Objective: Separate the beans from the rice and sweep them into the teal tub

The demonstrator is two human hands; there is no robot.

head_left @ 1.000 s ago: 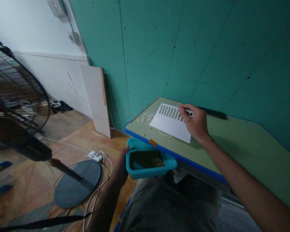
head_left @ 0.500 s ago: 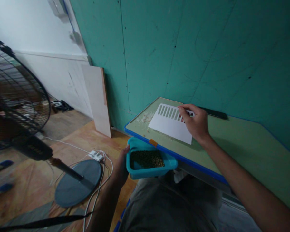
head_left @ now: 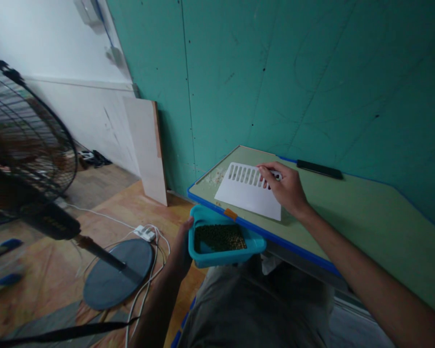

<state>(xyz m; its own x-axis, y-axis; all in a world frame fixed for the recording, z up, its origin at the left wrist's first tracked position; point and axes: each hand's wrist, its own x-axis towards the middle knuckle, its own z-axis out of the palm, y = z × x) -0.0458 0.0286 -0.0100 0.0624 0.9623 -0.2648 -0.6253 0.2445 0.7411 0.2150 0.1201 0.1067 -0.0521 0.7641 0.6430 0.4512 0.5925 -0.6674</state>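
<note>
My left hand [head_left: 182,249] grips the left end of a turquoise plastic tub [head_left: 217,261], its thumb over the rim. Dark green grains [head_left: 213,237] and some paler tan ones [head_left: 237,240] lie inside the tub, which sits just below the table's near edge. Between the fingers and thumb of my right hand [head_left: 284,186] is the slotted end of a white plastic scraper sheet [head_left: 248,197], held low and tilted over the tabletop. Pale crumbs [head_left: 217,177] are scattered at the table's left corner, partly hidden behind the sheet.
The pale green table [head_left: 362,212] has a blue edge and stands against a green wall [head_left: 275,72]. A dark bar [head_left: 319,169] lies at its back. On the left are a standing fan [head_left: 110,275], a power strip [head_left: 145,233] with cables, and a leaning board [head_left: 147,150].
My right hand has moved the white sheet left and toward the table's near edge, covering some crumbs. The left hand and the tub have stayed nearly still.
</note>
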